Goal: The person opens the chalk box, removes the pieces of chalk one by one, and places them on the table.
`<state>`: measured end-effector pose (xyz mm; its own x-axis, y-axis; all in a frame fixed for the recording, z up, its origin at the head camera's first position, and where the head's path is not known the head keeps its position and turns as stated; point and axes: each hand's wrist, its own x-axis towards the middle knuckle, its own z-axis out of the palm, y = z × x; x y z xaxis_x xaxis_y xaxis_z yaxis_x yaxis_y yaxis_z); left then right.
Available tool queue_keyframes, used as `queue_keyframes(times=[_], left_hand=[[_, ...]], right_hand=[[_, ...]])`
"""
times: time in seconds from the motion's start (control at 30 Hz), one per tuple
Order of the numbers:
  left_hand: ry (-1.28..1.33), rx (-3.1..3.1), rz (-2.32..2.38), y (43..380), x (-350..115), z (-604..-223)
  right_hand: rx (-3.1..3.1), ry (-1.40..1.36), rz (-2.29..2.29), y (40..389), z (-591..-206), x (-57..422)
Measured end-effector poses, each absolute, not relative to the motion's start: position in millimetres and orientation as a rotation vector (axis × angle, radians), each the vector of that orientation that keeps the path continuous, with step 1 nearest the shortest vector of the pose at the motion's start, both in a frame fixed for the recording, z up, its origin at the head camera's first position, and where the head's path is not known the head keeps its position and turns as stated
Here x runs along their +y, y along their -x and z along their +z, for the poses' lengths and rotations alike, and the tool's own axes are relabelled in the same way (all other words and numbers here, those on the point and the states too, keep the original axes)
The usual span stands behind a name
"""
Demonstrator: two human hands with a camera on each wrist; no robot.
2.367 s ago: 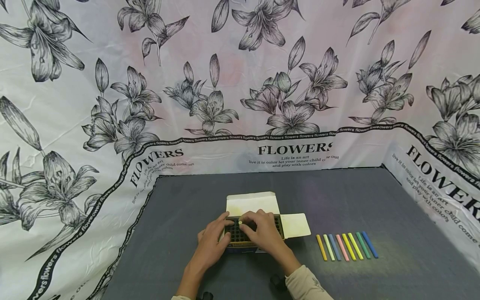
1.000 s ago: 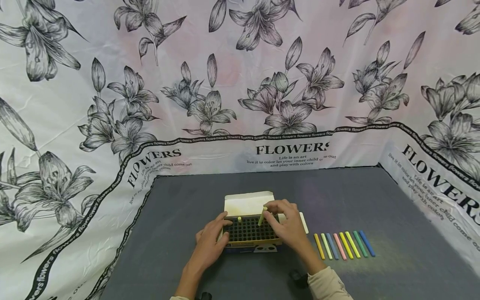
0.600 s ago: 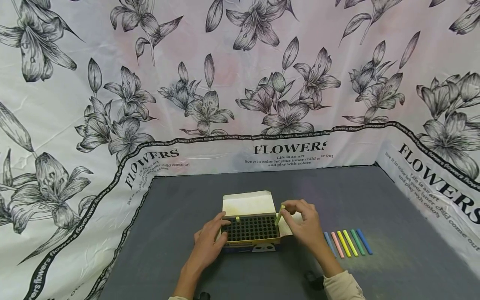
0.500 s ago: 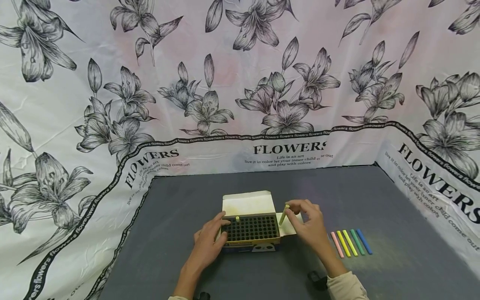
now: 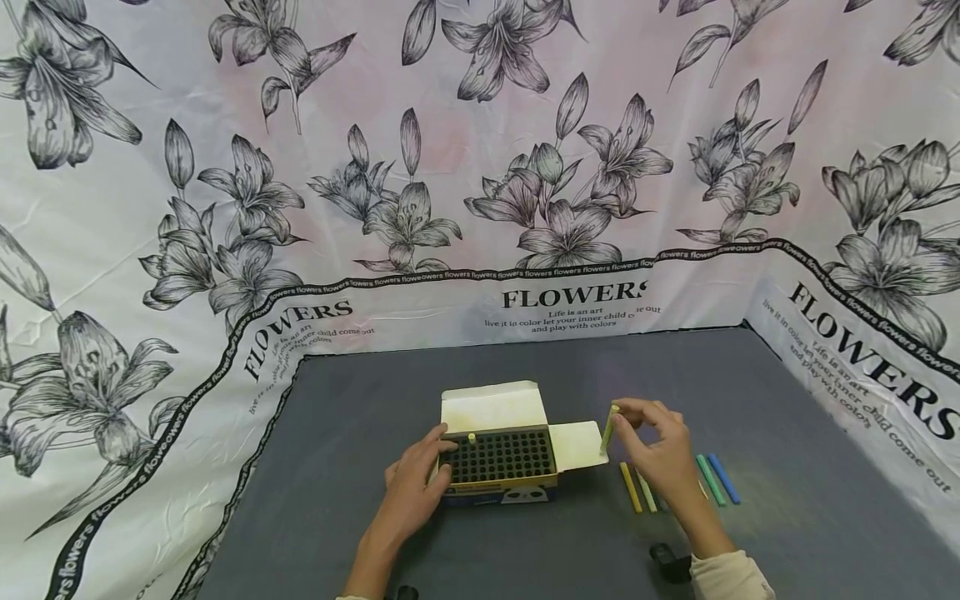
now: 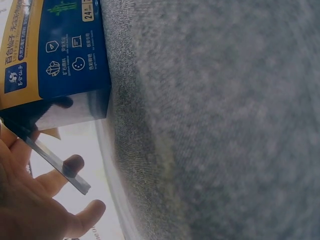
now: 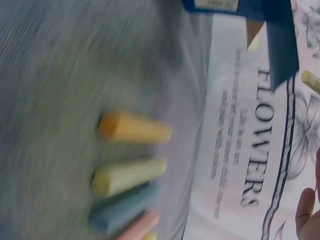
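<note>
My right hand (image 5: 660, 446) pinches a pale yellow chalk stick (image 5: 611, 429) between thumb and index finger, tilted beside the outer edge of the box's right flap. The end of this stick (image 7: 311, 81) also enters the right wrist view. My left hand (image 5: 412, 483) rests at the left end of the chalk box (image 5: 498, 483), index finger on its rim. In the left wrist view its extended fingers (image 6: 60, 177) lie along the box's side flap (image 6: 57, 165). One yellow chalk stick (image 5: 472, 437) stands in the black holed insert (image 5: 517, 458); the other holes in sight look vacant.
A row of chalk lies right of the box: orange (image 5: 631, 487), pale yellow (image 5: 646, 492), green (image 5: 711, 479) and blue (image 5: 723, 479) show, others are behind my right hand. A pink stick (image 7: 140, 227) appears in the right wrist view. Flower-printed cloth (image 5: 562, 308) borders the dark table.
My right hand has lifted a chalk stick out of the insert and carried it rightward past the flap, towards the row. The left hand stays at the box.
</note>
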<state>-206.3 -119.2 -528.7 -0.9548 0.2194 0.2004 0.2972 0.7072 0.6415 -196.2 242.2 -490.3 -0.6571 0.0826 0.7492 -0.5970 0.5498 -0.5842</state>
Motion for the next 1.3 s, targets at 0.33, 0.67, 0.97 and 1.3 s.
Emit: queue_keyframes(times=[0.33,0.67,0.97,1.3], left_hand=[[0.430,-2.794,-1.082,208,-120,-530],[0.412,-2.799,-1.092,206,-120,-529],[0.420,-2.798,-1.105,206,-120,-528],[0.417,-2.803,-1.138,206,-121,-528]], right_hand=[[-2.067,-0.302,0.980,188,-504,302],[-2.167,-0.185,0.799,175,-516,355],[-2.491,0.019,0.671,170,-523,394],[-2.898,0.101,0.585,174,-521,410]])
